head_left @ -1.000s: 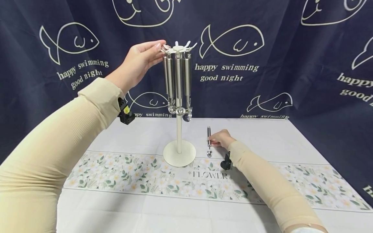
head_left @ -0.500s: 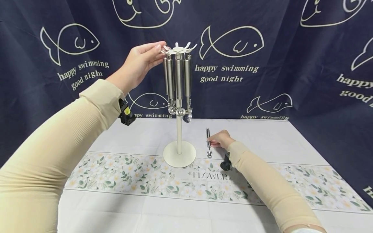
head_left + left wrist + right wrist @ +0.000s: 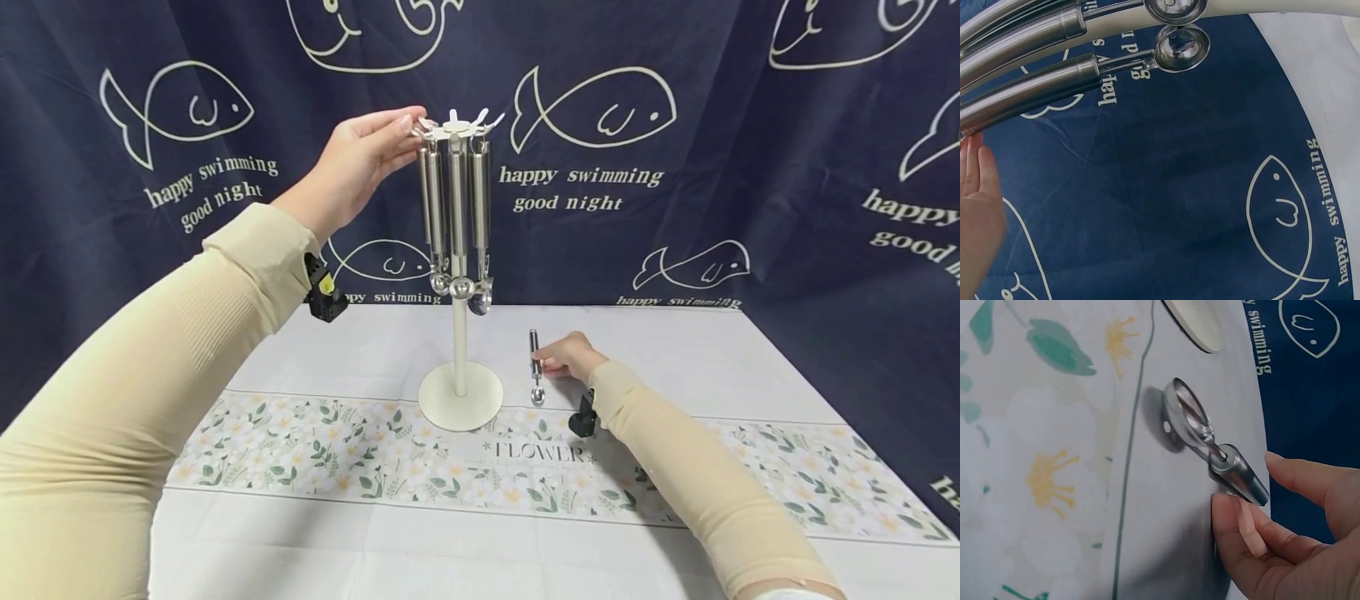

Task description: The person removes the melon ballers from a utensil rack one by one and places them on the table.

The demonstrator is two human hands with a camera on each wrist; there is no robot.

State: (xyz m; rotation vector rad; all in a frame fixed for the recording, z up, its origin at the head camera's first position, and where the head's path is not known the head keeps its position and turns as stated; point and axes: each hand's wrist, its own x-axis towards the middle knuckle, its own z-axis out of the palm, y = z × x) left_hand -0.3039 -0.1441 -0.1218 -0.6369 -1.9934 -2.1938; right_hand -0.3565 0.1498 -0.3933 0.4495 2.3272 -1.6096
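A cream utensil rack (image 3: 461,404) stands upright on the table, with several steel melon ballers (image 3: 457,200) hanging from its hooks. At its top left, my left hand (image 3: 345,171) pinches a hook tip; in the left wrist view those fingers (image 3: 988,172) reach the upper end of a hanging handle. Right of the base, my right hand (image 3: 573,357) holds another melon baller (image 3: 533,343) by its handle, bowl toward me. The right wrist view shows its bowl (image 3: 1188,415) close over the white cloth with a shadow beside it, one digit (image 3: 1297,475) apart from the handle.
A flowered runner (image 3: 322,458) crosses the white-covered table (image 3: 360,342). Behind hangs a dark blue curtain (image 3: 450,50) with fish drawings and lettering. Black wrist cameras (image 3: 324,292) sit on both sleeves.
The right-hand melon baller's handle has tipped slightly left while its bowl stays nearly in place. My left hand and the rack show hardly any motion.
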